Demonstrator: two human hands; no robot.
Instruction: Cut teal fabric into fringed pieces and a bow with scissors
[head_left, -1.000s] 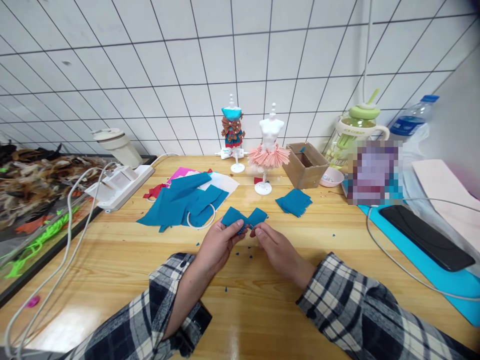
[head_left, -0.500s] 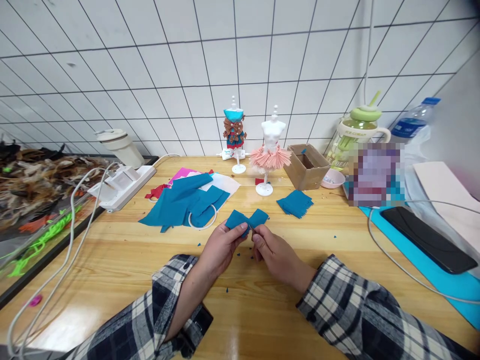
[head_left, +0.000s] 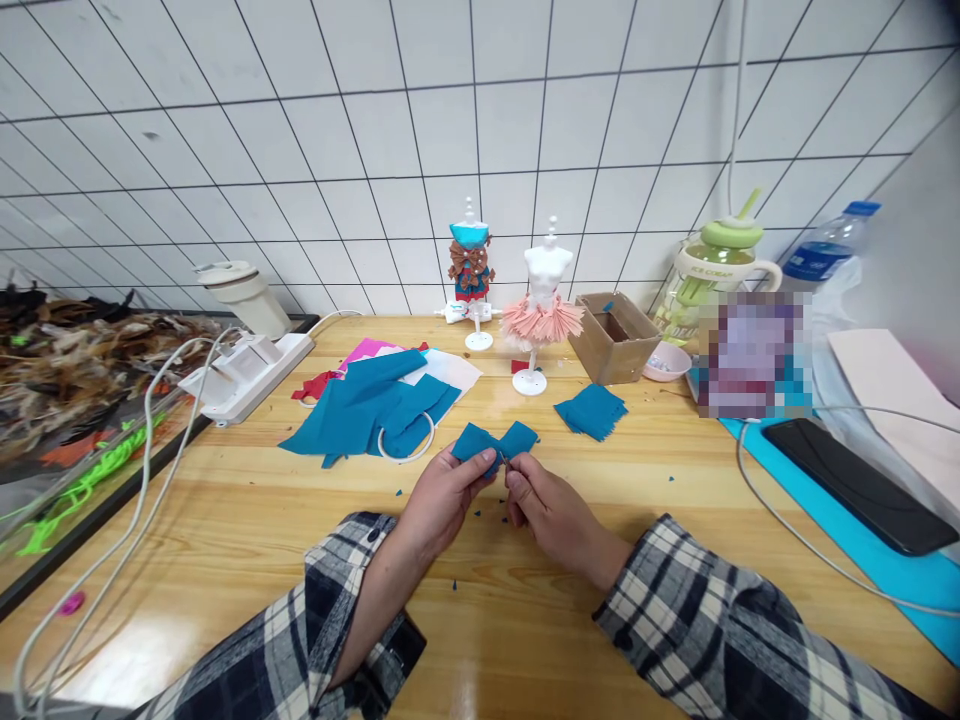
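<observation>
Matte teal fabric [head_left: 474,441], flat and square-cornered, lies pinched in the closed fingers of the left hand [head_left: 441,490]; the right hand [head_left: 553,503] curls closed, its hold indistinct.

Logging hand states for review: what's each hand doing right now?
Left hand: closed, pinching blue fabric.
Right hand: closed on a small tool, type unclear.

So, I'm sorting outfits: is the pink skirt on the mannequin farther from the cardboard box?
No, the pink skirt is on the mannequin right beside the cardboard box.

The box [head_left: 616,342] stands right of the mannequins [head_left: 549,272], the power strip [head_left: 259,375] left.
</observation>
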